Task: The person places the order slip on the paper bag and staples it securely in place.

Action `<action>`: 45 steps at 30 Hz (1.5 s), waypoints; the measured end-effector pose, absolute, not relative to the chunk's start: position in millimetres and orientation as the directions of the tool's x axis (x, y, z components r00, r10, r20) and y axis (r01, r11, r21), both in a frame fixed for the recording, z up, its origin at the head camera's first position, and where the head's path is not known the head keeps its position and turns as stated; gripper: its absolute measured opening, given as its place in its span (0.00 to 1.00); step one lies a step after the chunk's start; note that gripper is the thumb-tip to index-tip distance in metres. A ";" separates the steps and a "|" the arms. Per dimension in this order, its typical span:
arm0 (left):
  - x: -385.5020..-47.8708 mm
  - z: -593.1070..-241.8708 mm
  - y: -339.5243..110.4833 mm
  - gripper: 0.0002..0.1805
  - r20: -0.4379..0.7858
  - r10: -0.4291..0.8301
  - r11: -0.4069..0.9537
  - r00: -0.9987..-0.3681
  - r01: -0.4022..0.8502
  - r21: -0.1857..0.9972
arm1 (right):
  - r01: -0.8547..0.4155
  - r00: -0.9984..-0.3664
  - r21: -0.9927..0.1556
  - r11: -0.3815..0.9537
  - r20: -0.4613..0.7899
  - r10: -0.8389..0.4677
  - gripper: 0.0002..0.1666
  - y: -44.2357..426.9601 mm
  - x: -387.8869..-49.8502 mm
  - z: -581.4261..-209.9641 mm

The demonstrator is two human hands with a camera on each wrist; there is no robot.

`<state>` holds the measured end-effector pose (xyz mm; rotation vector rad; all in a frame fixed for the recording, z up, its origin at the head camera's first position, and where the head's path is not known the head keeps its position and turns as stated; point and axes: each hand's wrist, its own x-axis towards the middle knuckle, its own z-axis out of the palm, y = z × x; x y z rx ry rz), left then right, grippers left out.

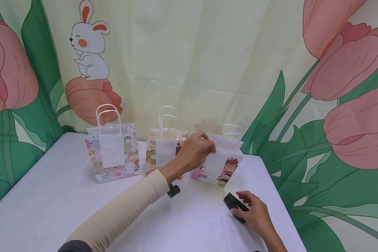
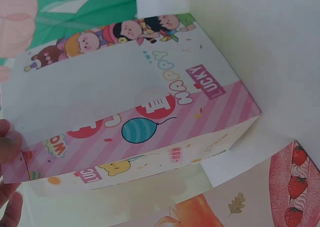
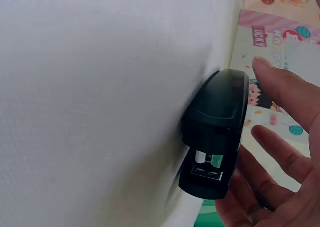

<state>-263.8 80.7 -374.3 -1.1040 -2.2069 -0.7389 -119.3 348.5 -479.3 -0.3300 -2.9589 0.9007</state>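
Observation:
At the right of the row, a paper gift bag printed with cartoon children and pink stripes stands tilted, a white sheet on its front. My left hand pinches this bag at its top edge; in the left wrist view the thumb lies on the front and fingertips are behind. A black stapler lies on the table at the right. My right hand is around it with loosely spread fingers. The right wrist view shows the thumb off the stapler; some fingers are partly hidden behind it.
Two more gift bags, an animal-print one and a food-print one, stand to the left, each with white handles and a white front sheet. A small black object shows below my left wrist. A tulip-print curtain hangs behind the white table.

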 end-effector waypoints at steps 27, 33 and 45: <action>-263.6 -375.1 80.7 0.04 0.692 0.514 0.504 -0.507 0.831 0.235 | 0.244 -0.969 -0.414 0.877 -0.084 0.230 0.44 336.0 -119.9 -486.6; -264.1 -375.1 80.5 0.04 0.688 0.518 0.510 -0.509 0.829 0.229 | 0.238 -0.970 -0.442 0.865 -0.065 0.234 0.42 334.3 -118.5 -483.5; -264.0 -374.5 80.2 0.04 0.689 0.515 0.511 -0.509 0.828 0.230 | 0.178 -0.975 -0.544 0.820 0.014 0.221 0.42 329.0 -119.0 -473.0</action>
